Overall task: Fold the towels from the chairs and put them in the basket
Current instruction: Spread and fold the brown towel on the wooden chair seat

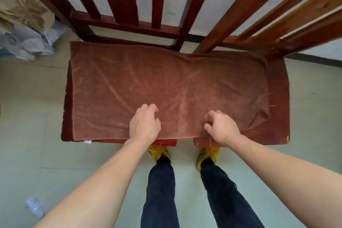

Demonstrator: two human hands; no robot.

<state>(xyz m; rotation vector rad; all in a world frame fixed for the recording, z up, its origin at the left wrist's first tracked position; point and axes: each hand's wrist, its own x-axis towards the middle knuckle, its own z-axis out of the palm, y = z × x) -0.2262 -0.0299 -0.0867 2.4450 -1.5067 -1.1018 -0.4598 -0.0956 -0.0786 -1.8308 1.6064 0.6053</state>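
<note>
Brown towel spread flat w/ light creases across two wooden chairs pushed side by side, covering most of both seats; left chair seat edge showing at far left, right chair seat showing along right side. Towel's near edge runs along near seat edges; right near corner rumpled and pulled in. Small white tag poking out under near left corner. Left hand on towel near its near edge, approx centre, fingers curled down onto cloth; left grip part closed, can't tell if any fabric pinched. Right hand just right of it, also at near edge, fingers curled in claw shape w/ fabric bunching at fingertips; right grip looks lightly closed on towel edge. Hands apart, not touching. Chair backs w/ vertical slats at far side, white wall behind. Dark trousers and yellow shoes on pale green floor below near seat edge. Heap of cloth/bags at far left; clear plastic bottle lying on floor near left.
</note>
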